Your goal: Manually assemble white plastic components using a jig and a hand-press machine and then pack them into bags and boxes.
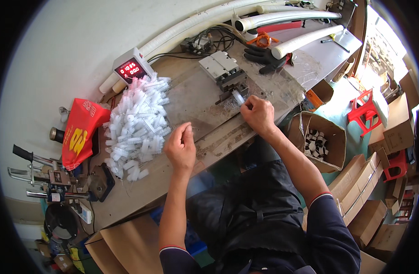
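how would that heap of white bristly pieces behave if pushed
The white heap would probably spill apart rather than move as one, being loosely piled. Single pieces look small, so likely light. Some look cylindrical, so may roll a little.

On the bench (184,105), brushes (138,119) lie heaped left of a machine (220,67), a display (131,68) behind them, a glove (263,58) right of the machine; a carton (335,137) stands beside the bench.

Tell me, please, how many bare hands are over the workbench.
2: the left hand beside piled white bristle brushes, the right hand at a single brush by the metal fixture.
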A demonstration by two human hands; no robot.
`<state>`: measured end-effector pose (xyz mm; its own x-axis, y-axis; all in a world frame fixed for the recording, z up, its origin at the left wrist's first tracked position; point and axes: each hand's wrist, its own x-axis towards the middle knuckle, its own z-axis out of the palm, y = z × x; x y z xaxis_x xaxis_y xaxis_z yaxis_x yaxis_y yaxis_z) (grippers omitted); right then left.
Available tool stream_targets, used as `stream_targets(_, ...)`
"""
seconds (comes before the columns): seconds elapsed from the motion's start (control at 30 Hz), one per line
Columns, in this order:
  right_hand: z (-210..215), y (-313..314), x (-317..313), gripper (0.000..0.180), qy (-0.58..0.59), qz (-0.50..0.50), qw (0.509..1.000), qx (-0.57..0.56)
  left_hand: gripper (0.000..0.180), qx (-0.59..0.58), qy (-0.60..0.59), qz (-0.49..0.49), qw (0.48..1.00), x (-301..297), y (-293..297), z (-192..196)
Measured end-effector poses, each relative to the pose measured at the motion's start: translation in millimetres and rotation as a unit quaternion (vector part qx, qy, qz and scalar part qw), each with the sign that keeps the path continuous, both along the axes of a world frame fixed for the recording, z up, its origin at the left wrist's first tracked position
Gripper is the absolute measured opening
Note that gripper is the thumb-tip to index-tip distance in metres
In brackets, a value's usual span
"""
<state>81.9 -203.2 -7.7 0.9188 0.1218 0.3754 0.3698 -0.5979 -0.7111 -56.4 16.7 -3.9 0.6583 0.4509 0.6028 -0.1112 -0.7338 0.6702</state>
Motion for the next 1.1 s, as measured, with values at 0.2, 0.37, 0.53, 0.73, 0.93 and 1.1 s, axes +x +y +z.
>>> stream_targets(0.2,3.3,11.2,4.8,0.017,0.013,-0.008,1.0,-0.015,0.007,0.08,-0.051,-0.029,0.995,38.2,1.9,11.2)
stream_targets(0.37,4.2,13.8,5.6,0.017,0.017,-0.013,0.999,-0.039,0.008,0.035,-0.04,-0.015,0.998,37.9,9.5,-2.0)
stream_targets(0.53,6.7,15.0,6.9,0.019,0.04,-0.034,0.998,-0.025,0.008,0.04,-0.039,-0.019,0.998,37.8,8.9,-0.1)
stream_targets(0.73,8.2,19.0,6.6,0.019,0.039,-0.035,0.999,-0.017,0.01,0.032,-0.039,-0.021,0.999,35.9,10.8,-0.3)
stream_targets(0.93,9.2,19.2,4.6,0.018,0.041,-0.045,0.998,-0.008,0.007,0.047,-0.063,-0.012,0.997,36.4,9.2,1.0)
stream_targets(1.1,6.1,18.4,5.9,0.019,0.037,-0.049,0.998,0.001,0.007,0.061,-0.051,0.009,0.997,35.6,6.5,2.8)
